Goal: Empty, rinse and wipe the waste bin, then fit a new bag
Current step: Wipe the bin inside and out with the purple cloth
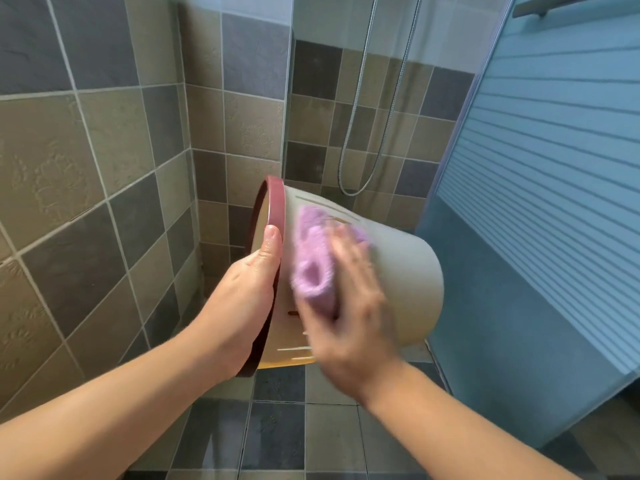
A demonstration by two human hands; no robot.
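my left hand (256,282) grips the bin (405,271) rim; right hand (349,299) presses the purple cloth (313,261) flat, so i should turn the bin between wipes.

home bathroom | tiled walls (104,161) | shower hose (360,133) | glass screen (540,168)

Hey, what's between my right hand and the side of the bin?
A purple cloth. In the head view, the right hand presses it against the bin's pale outer wall; the hand is motion-blurred. The left hand grips the red rim.
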